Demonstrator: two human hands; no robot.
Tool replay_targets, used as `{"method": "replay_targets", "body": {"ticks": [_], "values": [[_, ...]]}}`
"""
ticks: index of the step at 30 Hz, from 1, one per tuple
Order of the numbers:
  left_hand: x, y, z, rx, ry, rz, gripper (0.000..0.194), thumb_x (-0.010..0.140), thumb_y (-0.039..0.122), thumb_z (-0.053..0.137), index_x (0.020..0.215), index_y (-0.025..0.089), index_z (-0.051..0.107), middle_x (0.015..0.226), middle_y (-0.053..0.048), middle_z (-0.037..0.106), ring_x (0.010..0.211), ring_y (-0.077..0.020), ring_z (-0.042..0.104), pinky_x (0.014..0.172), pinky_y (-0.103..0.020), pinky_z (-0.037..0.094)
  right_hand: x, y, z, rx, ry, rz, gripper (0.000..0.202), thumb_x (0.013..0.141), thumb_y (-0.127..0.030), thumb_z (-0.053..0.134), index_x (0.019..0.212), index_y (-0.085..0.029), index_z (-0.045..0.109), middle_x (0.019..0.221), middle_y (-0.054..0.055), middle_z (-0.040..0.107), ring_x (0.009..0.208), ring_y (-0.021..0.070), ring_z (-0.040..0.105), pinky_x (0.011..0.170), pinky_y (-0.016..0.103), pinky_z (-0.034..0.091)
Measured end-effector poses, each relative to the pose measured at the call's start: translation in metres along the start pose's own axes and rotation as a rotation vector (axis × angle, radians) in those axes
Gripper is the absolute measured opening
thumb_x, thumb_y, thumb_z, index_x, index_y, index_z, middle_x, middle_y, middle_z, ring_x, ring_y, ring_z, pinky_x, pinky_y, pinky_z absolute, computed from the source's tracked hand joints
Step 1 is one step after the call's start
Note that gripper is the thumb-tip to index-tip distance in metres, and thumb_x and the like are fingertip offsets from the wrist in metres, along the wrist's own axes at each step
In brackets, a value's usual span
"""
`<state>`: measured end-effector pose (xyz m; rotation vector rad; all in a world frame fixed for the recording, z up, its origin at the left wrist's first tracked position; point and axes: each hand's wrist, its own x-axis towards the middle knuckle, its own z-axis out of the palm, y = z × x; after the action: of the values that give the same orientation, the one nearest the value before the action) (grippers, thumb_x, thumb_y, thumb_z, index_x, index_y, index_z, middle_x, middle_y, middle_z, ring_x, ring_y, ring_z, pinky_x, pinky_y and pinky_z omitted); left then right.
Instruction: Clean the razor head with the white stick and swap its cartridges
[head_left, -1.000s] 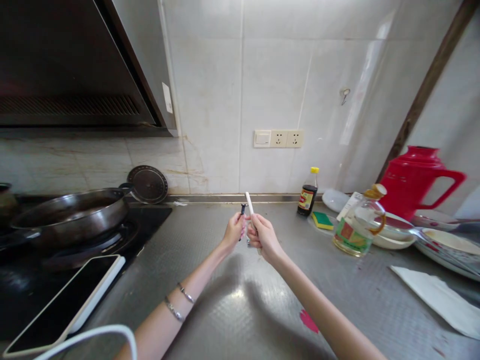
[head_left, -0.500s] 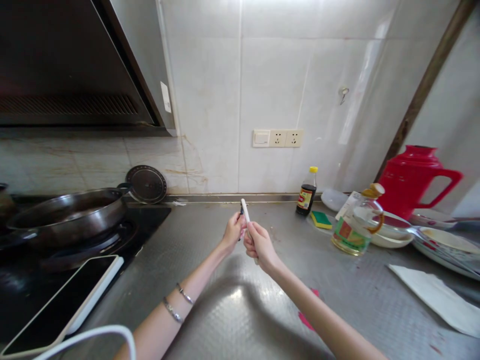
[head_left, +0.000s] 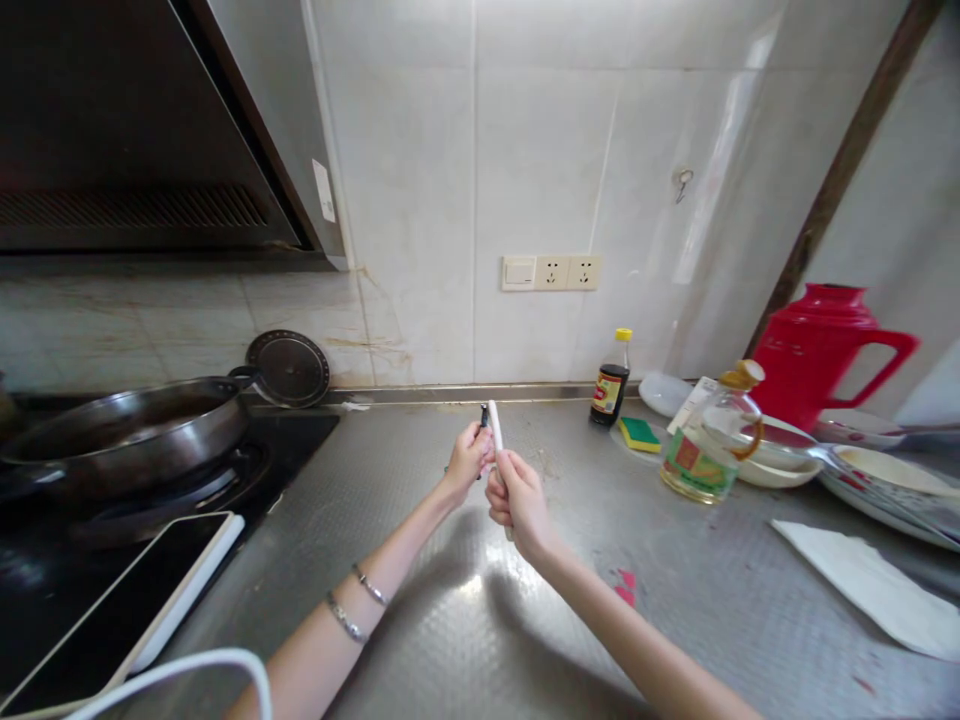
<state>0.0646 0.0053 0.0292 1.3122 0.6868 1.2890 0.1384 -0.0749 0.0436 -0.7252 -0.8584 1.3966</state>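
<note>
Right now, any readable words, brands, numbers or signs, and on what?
None readable.
Yellow-capped bottle: label print too blurred.
Glass jug: label print too blurred.
White card beside the jug: marks too small.
White sticker on the range hood's side: too small.

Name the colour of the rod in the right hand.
The rod is white, seen in the head view.

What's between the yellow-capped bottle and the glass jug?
In the head view, a green-and-yellow sponge lies between the bottle and the jug; a pale dish sits farther back.
</note>
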Motion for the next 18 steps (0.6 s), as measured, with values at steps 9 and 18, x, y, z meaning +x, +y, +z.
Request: {"method": "replay_targets", "body": {"ticks": [9,18], "values": [[-0.0026,-0.0059,-0.0015,-0.052,-0.031,-0.010,0.039,0.069,0.053,0.060,0.071,0.019,0.040,0.049,0.011,0.032,0.034,-0.0020,0.028,0.032,-0.015,0.021,-0.0043,-0.0017,-0.0011,0.025,0.009,0.046,0.044,0.065,-0.054,0.065,0.068,-0.021,0.036,0.045,-0.012,0.032,0.033,0.0001,0.017,0.030,0.012,0.007],[-0.0044,-0.0043,-0.0027,-0.075,-0.065,-0.006,0.037,0.072,0.050,0.059,0.070,0.019,0.038,0.050,0.010,0.033,0.035,-0.0021,0.027,0.032,-0.015,0.021,-0.0038,-0.0064,-0.0030,0.072,0.011,0.054,0.042,0.065,-0.051,0.066,0.072,-0.021,0.039,0.045,-0.012,0.032,0.033,-0.0002,0.015,0.031,0.012,0.006]]}}
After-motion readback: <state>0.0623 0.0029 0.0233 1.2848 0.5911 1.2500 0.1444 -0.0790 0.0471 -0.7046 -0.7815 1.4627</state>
